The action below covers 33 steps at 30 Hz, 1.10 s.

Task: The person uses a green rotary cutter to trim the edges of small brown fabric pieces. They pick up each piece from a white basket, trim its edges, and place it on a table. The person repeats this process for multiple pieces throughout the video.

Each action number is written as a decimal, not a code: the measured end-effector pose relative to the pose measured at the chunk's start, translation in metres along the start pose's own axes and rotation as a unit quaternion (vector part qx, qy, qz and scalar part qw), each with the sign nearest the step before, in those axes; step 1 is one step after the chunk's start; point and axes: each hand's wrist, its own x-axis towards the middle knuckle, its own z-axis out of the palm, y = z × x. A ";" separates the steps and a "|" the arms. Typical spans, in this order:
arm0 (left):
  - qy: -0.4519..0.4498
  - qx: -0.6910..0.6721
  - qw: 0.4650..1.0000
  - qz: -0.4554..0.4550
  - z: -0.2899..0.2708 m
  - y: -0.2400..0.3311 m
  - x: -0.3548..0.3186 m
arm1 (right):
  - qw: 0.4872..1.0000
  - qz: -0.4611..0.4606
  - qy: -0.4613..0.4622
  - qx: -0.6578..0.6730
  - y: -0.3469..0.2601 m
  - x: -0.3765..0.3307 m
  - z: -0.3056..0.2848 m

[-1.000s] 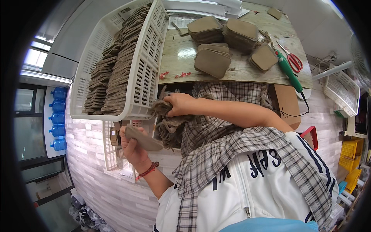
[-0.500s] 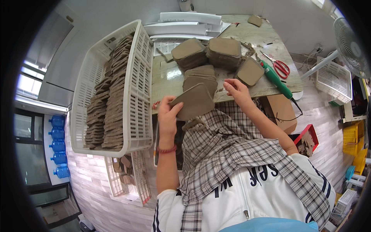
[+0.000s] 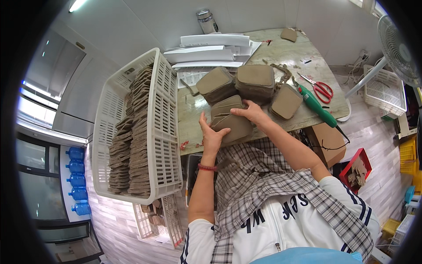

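Note:
A fanned stack of olive-brown, rounded-square pads (image 3: pixel 239 127) lies at the table's near edge, in front of me. On its left side is my left hand (image 3: pixel 212 135), thumb over the top pad and fingers along the edge. My right hand (image 3: pixel 255 113) grips the far right side, its thumb on top and its fingers behind. Beyond them stand a taller pad stack (image 3: pixel 215 82) on the left and another stack (image 3: pixel 255 79) beside it. A smaller pile of pads (image 3: pixel 285 102) sits right of my right hand.
A white plastic crate (image 3: pixel 165 132) packed with similar pads stands at the left. Red-handled scissors (image 3: pixel 323 90) and a green corded tool (image 3: pixel 318 105) lie on the table's right. White papers (image 3: pixel 206 53) and a thermos (image 3: pixel 206 21) are at the back. A fan (image 3: pixel 391 48) stands far right.
My left hand has brought the pad it held away onto the near stack. My right hand has come left and now grips that stack too. The view has tilted up slightly.

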 end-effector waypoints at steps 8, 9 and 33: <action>-0.138 -0.038 0.990 -0.005 -0.018 -0.012 -0.001 | 0.966 -0.197 -0.138 -0.094 0.011 -0.022 0.002; -0.139 -0.046 0.989 0.008 -0.019 -0.014 -0.003 | 0.960 -0.220 -0.147 -0.091 0.010 -0.024 0.003; -0.296 0.403 0.806 0.316 -0.021 0.061 0.031 | 0.872 -0.431 -0.075 -0.219 0.017 0.009 0.004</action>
